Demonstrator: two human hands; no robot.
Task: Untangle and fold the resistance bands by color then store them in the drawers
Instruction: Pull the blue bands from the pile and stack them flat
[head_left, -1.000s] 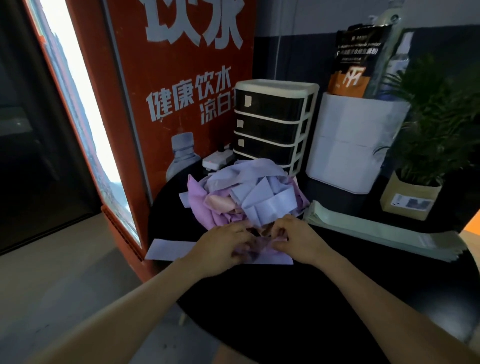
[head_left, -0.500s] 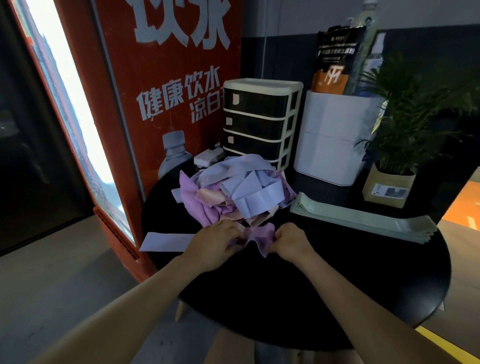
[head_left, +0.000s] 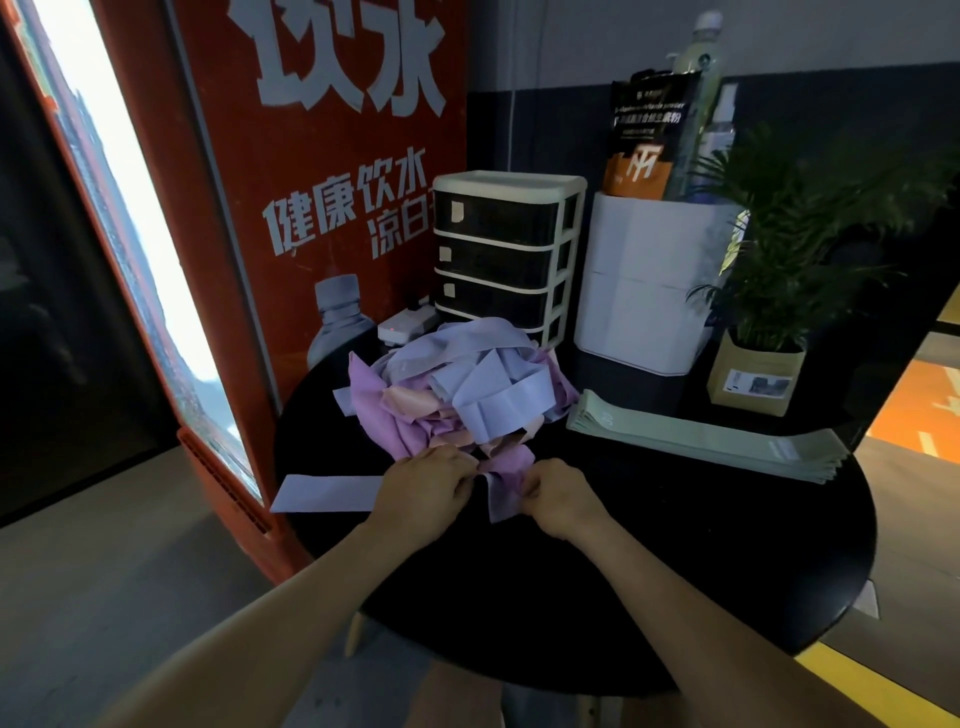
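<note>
Low in the centre of the frame, both hands closed on one purple band (head_left: 506, 480): the left hand (head_left: 423, 483) pinching its left side, the right hand (head_left: 558, 496) pinching its right edge, the loose end hanging down between them onto the black tabletop (head_left: 675, 545). Upper part of this band running into the tangled pile (head_left: 462, 389) just behind the hands, so not yet free, by the look of it.

For a good result, probably best to hold one side steady and draw the other slowly toward the near edge, watching which loops of the pile rise with it. If lavender or peach pieces lift together, better to stop and open the crossing by fingers than to pull hard; elastic material likely to tighten the knot or snap back. After freeing, to flatten along the tabletop and fold end to end.

Left of centre, one lavender strip (head_left: 327, 493) lying flat, partly over the tabletop edge; could slide off. Right of centre, a stack of green bands (head_left: 701, 441) already flat and neat. Farther, in the upper centre, the drawers (head_left: 498, 260), all four appearing shut; behind the pile, so some clearing of the way perhaps needed later.
</note>
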